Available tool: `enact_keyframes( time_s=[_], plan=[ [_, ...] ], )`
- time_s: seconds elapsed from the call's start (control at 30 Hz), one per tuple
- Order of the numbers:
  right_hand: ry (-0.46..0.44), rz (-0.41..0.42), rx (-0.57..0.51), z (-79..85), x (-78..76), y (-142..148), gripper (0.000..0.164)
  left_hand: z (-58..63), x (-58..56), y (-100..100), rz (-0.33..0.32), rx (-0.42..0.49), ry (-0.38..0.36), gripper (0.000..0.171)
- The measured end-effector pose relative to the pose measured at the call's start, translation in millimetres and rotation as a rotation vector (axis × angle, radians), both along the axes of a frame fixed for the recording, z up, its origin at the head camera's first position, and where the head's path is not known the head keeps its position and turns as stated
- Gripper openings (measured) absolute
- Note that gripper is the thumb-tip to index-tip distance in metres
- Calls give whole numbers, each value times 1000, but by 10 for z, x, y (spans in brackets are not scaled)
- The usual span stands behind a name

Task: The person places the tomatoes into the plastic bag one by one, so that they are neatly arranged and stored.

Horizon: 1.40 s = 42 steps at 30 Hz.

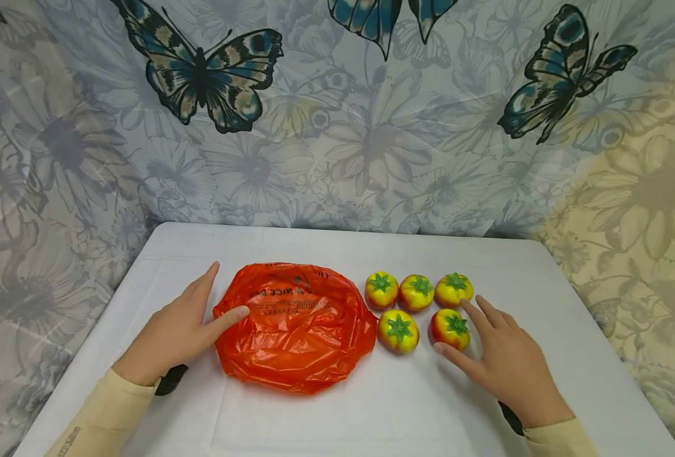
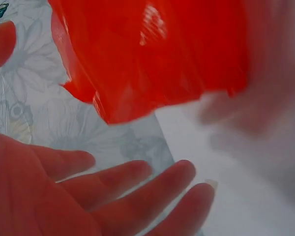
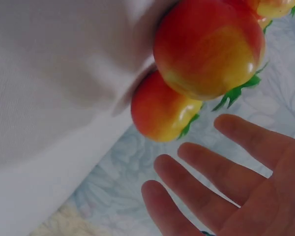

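Observation:
A crumpled red plastic bag (image 1: pixel 300 343) with dark printing lies flat on the left half of the white table. At its left edge is my left hand (image 1: pixel 177 327), fingers extended and thumb reaching over the bag; whether the thumb touches it I cannot tell. To the bag's right sit several yellow-and-red tomatoes with green leafy tops, three behind and two in front. My right hand (image 1: pixel 508 362) has its fingers spread beside the front right tomato (image 1: pixel 450 329), thumb at its near side. In the right wrist view that hand's fingers stand apart from the tomatoes (image 3: pixel 206 54).
The front left tomato (image 1: pixel 398 331) stands close to the bag's right edge. The back row's rightmost tomato (image 1: pixel 454 290) is near my right fingertips. A white cloth covers the table (image 1: pixel 371 419). Behind it hangs a floral backdrop (image 1: pixel 371 146) with butterflies.

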State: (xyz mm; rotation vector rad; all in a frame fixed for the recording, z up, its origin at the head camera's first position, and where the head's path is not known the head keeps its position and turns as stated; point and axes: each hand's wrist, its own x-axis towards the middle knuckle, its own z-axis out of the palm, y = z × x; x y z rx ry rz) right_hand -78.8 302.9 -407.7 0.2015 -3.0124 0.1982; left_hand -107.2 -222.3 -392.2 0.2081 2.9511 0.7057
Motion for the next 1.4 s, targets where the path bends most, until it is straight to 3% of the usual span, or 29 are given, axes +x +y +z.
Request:
enact_keyframes(
  time_s=[0.23,0.43,0.8,1.0,1.27,1.4],
  plan=[
    [-7,-16,-44,-10,-3,-71,96,5,-176,120,26,113,-129,116],
    [-34,-15,-35,-38,-21,-108,89,-49,-243,159,40,138,-212,120],
    [-99,-36,-28,-64,-56,-192,87,-85,-250,161,19,147,-189,104],
    [-91,-26,-36,-65,-74,-259,85,-99,-260,156,17,109,-155,91],
    [-72,-13,-50,-73,-82,-284,83,-129,-272,151,7,127,-140,77],
    [-51,-2,-48,20,-77,-319,81,-128,-277,158,8,134,-141,75]
  ],
)
